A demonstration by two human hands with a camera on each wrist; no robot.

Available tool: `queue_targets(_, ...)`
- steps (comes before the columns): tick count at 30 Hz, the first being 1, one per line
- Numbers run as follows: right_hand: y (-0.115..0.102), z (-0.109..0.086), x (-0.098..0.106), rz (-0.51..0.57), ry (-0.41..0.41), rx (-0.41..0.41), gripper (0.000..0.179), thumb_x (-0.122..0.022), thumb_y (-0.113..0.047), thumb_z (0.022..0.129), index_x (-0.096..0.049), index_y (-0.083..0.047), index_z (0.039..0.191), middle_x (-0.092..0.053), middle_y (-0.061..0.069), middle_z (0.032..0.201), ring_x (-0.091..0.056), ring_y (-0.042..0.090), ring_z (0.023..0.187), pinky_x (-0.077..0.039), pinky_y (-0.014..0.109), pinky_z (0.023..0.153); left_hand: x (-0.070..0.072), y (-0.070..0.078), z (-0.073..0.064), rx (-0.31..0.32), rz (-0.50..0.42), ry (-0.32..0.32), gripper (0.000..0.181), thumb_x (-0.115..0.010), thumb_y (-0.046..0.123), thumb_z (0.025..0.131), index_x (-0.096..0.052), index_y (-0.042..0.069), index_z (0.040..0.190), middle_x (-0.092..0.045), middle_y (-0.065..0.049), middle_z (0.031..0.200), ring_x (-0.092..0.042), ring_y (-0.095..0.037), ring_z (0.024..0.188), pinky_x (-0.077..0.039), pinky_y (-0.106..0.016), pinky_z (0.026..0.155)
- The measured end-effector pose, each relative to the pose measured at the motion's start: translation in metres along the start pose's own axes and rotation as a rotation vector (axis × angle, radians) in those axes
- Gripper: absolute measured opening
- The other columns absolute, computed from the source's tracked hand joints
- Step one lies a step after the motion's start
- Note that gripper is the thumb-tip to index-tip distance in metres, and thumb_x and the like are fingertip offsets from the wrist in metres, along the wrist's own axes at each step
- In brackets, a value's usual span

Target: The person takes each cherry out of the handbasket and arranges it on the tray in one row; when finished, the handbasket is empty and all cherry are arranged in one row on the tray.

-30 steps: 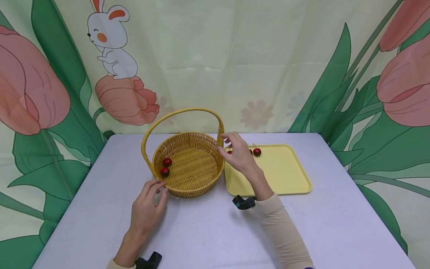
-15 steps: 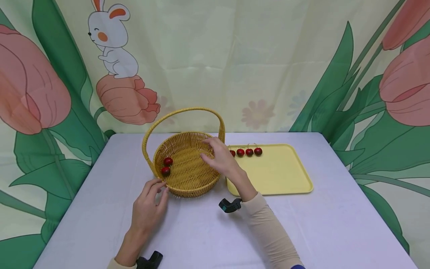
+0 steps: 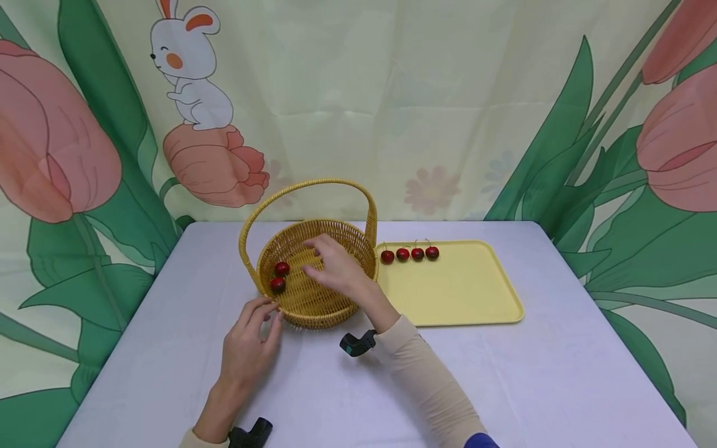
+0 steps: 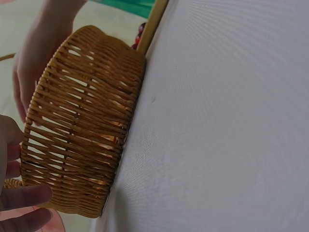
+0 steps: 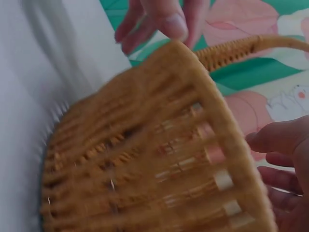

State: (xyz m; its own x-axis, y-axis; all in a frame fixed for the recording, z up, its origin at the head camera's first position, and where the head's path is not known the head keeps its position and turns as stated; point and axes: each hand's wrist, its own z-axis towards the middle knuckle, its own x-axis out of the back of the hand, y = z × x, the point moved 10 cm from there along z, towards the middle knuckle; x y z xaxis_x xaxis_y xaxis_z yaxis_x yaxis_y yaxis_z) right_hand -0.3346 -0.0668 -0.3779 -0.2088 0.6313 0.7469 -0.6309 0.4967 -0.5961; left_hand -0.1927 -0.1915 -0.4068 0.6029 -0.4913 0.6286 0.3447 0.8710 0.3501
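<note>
My left hand point(image 3: 250, 341) holds the near left rim of a round wicker basket point(image 3: 319, 320) with an arched handle point(image 3: 313, 182). Its fingertips sit at the rim, some hanging outside the weave point(image 4: 82, 125) in the left wrist view. Over the inside of the basket is my right hand point(image 3: 338, 266), thumb and fingers spread with nothing between them. To the left of its fingertips, two dark red cherries point(image 3: 282, 269) lie against the basket's left inner wall. In the right wrist view my right hand point(image 5: 289, 164) appears beyond the woven rim.
A pale yellow tray point(image 3: 454, 292) lies close to the basket's right side. Several stemmed cherries point(image 3: 417, 254) stand in a row along its back edge. White cloth covers the table point(image 3: 560, 373), and a printed curtain point(image 3: 358, 112) hangs behind it.
My right hand has moved left from the basket's right rim to above its middle, uncovering the cherries on the tray. The left hand stays at the rim.
</note>
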Motion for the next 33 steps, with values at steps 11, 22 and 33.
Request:
queue_targets(11,-0.006,0.015,-0.041,-0.104,-0.131,-0.040,0.049,-0.069,-0.024,0.095,-0.055,-0.008,0.139,-0.057,0.008,0.135,-0.059,0.019,0.116,-0.054,0.027,0.095,-0.001,0.002,0.001,-0.007,-0.007,-0.006,0.031,-0.081,0.010,0.080,-0.071,-0.001,0.107,-0.066,-0.012,0.113,-0.071,-0.021,0.082,-0.061,-0.038,0.066)
queue_targets(22,-0.011,0.022,-0.074,-0.227,-0.320,-0.018,0.049,-0.068,-0.025,0.096,-0.055,-0.008,0.140,-0.055,0.008,0.140,-0.058,0.018,0.124,-0.051,0.028,0.104,-0.001,0.002,0.001,-0.015,-0.021,0.000,0.031,-0.080,0.009,0.080,-0.071,-0.001,0.108,-0.066,-0.013,0.113,-0.071,-0.023,0.081,-0.061,-0.038,0.066)
queue_targets(33,-0.009,0.024,-0.097,-0.317,-0.444,-0.004,0.041,-0.062,-0.022,0.100,-0.057,-0.012,0.140,-0.054,0.005,0.143,-0.055,0.018,0.130,-0.047,0.028,0.110,0.004,0.005,0.001,-0.052,-0.002,0.047,0.030,-0.082,0.004,0.077,-0.072,-0.001,0.105,-0.068,-0.012,0.110,-0.072,-0.021,0.080,-0.060,-0.035,0.064)
